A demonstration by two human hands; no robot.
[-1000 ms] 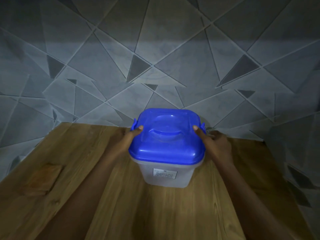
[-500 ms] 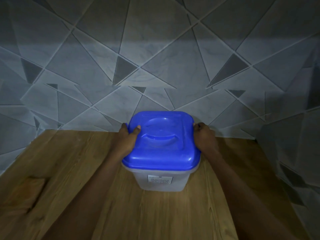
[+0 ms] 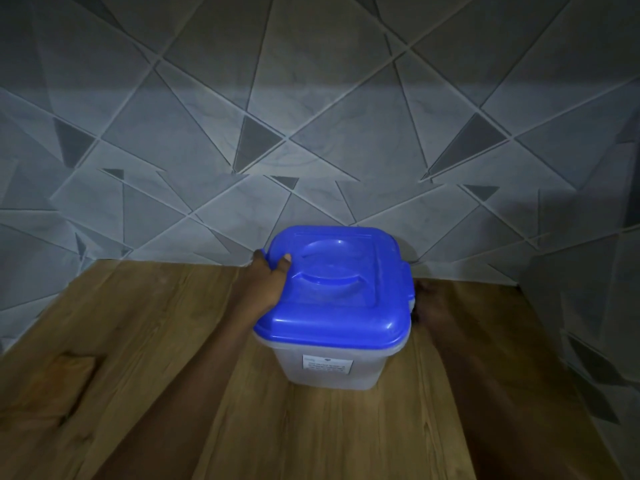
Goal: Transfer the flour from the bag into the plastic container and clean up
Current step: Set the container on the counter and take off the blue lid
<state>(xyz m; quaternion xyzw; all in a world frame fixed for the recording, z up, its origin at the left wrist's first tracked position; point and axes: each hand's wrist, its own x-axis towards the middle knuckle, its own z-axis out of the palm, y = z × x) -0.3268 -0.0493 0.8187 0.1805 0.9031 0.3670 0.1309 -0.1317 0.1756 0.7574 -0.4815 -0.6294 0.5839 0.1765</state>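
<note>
Left hand (image 3: 266, 284) grip clamped on the left rim of the blue lid (image 3: 334, 289), thumb laid over the lid's top near its far-left corner, remaining fingers hidden down the side. Right hand (image 3: 431, 306) low against the right side of the plastic container (image 3: 329, 367), just below the lid's right latch; dim and blurred, so cannot tell whether that grip is clamped or loose. Lid seated on the container, round recessed handle moulded into its top. Container body translucent white, small printed label on the near face, text too small to read. Contents not discernible through the wall. Container upright on the wooden counter (image 3: 138, 375), toward its far edge, close to the grey wall (image 3: 311, 116) patterned with angular triangles. Both forearms reaching in from the near edge. Lighting poor, right side darkest.
</note>
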